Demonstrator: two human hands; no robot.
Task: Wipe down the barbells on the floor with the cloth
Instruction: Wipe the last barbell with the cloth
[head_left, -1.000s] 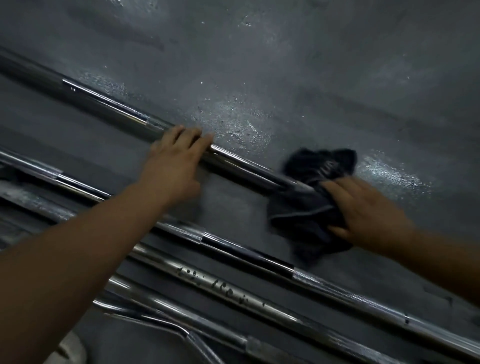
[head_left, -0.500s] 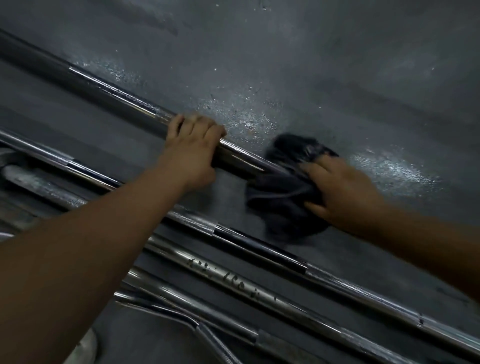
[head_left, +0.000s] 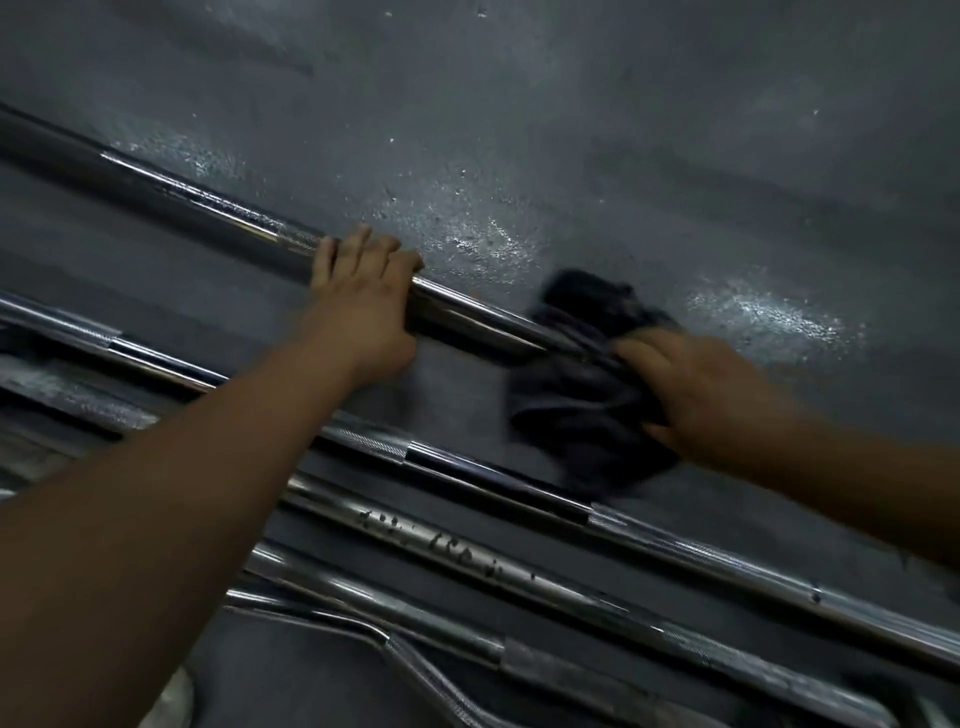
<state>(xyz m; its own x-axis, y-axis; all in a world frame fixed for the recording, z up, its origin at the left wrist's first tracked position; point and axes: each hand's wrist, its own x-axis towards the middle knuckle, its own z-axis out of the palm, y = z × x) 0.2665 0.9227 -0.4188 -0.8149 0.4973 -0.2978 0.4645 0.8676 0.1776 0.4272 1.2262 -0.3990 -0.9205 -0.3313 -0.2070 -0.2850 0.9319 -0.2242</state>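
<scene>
Several chrome barbells lie side by side on the dark floor, running from upper left to lower right. My left hand (head_left: 363, 306) grips the farthest barbell (head_left: 208, 208), fingers curled over its top. To its right, my right hand (head_left: 696, 395) holds a dark cloth (head_left: 576, 410) wrapped over the same bar. The cloth hides the bar beneath it. A second barbell (head_left: 675, 545) with knurled sections lies just below the cloth.
Closer to me lie a spotted chrome bar (head_left: 467, 551), another straight bar (head_left: 389, 603) and a bent curl bar (head_left: 415, 670). Bare grey floor (head_left: 571, 130) with shiny wet-looking patches stretches beyond the farthest barbell.
My right hand has slid the cloth left along the bar toward my left hand, then stayed close to it. My left hand's fingers have curled tighter round the bar.
</scene>
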